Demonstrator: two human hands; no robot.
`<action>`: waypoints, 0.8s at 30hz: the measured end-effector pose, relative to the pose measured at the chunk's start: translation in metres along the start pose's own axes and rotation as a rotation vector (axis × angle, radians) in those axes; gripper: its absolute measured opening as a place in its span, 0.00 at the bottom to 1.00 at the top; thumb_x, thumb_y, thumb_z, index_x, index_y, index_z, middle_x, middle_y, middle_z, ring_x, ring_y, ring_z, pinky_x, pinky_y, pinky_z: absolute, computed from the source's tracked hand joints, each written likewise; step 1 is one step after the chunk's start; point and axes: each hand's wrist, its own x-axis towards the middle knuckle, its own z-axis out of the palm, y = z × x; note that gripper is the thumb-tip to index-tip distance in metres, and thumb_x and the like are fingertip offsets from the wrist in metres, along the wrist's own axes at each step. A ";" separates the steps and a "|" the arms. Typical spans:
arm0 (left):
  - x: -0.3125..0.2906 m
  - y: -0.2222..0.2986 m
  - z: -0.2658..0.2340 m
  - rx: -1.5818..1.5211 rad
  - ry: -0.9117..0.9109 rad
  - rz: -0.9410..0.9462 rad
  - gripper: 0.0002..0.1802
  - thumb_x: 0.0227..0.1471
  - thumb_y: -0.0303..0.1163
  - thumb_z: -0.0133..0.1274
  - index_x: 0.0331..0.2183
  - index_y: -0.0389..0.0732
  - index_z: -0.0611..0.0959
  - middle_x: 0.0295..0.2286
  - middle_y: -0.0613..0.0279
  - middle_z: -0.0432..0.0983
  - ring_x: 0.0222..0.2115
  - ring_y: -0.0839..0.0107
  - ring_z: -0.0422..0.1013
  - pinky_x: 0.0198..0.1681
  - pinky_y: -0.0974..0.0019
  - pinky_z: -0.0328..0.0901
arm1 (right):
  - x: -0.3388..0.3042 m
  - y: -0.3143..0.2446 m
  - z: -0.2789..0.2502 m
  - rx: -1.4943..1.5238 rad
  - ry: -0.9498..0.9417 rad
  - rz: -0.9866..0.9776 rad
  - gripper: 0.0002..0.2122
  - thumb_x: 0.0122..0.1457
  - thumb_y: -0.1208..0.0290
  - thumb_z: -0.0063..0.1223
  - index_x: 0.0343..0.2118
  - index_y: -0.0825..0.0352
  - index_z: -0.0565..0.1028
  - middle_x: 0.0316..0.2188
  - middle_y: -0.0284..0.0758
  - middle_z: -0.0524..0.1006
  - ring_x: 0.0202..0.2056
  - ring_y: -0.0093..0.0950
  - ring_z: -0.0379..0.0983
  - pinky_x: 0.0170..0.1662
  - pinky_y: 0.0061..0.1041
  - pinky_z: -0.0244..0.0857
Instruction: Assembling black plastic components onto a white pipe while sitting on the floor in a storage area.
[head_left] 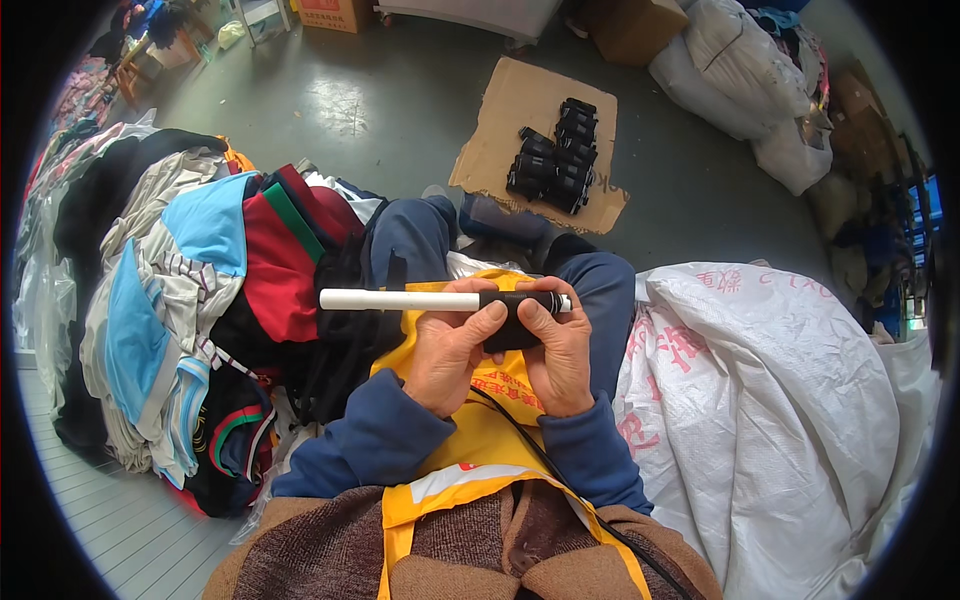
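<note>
Across my lap, a slim white tube (395, 300) is held level, its bare length pointing left. Black material (512, 333), which looks like a fabric strip, wraps the tube's right part and hangs below it between my hands. My left hand (447, 350) is closed on the tube beside the wrap, thumb pressed against the black edge. My right hand (560, 352) grips the wrapped right end, with its thumb on the black material and its fingers behind. A white tip shows past the right fingers. The fingers behind the tube are partly hidden.
Ahead, several black rolled bundles (560, 160) lie on a flat cardboard sheet (500, 110) on the floor. A heap of mixed clothes (200, 270) rises at my left. A large white woven sack (760, 400) fills my right side. More white sacks (735, 75) stand far right.
</note>
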 end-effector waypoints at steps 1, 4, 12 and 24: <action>0.001 0.000 -0.002 -0.001 0.000 0.001 0.17 0.48 0.29 0.57 0.41 0.40 0.71 0.33 0.62 0.72 0.28 0.75 0.70 0.22 0.74 0.65 | 0.000 -0.001 0.000 0.000 -0.004 0.003 0.13 0.50 0.74 0.59 0.38 0.66 0.70 0.34 0.35 0.74 0.34 0.25 0.72 0.36 0.23 0.70; 0.001 0.004 -0.003 -0.041 0.025 0.059 0.14 0.49 0.29 0.56 0.39 0.42 0.73 0.31 0.63 0.72 0.28 0.76 0.70 0.22 0.74 0.65 | 0.006 0.000 0.000 0.088 0.043 -0.105 0.13 0.51 0.72 0.59 0.38 0.66 0.70 0.34 0.35 0.73 0.34 0.26 0.72 0.33 0.25 0.71; 0.003 -0.005 -0.008 -0.105 -0.020 -0.060 0.14 0.49 0.29 0.56 0.40 0.41 0.72 0.32 0.64 0.71 0.28 0.76 0.70 0.23 0.74 0.65 | 0.001 0.002 -0.004 -0.071 -0.022 0.020 0.15 0.51 0.73 0.59 0.41 0.66 0.69 0.33 0.34 0.74 0.37 0.26 0.72 0.43 0.23 0.68; 0.004 -0.007 -0.009 -0.057 0.000 0.059 0.13 0.49 0.27 0.55 0.38 0.41 0.72 0.29 0.63 0.70 0.24 0.77 0.68 0.23 0.74 0.64 | 0.001 0.005 -0.008 0.086 -0.026 0.110 0.12 0.52 0.70 0.58 0.37 0.65 0.71 0.34 0.32 0.73 0.37 0.26 0.71 0.41 0.24 0.68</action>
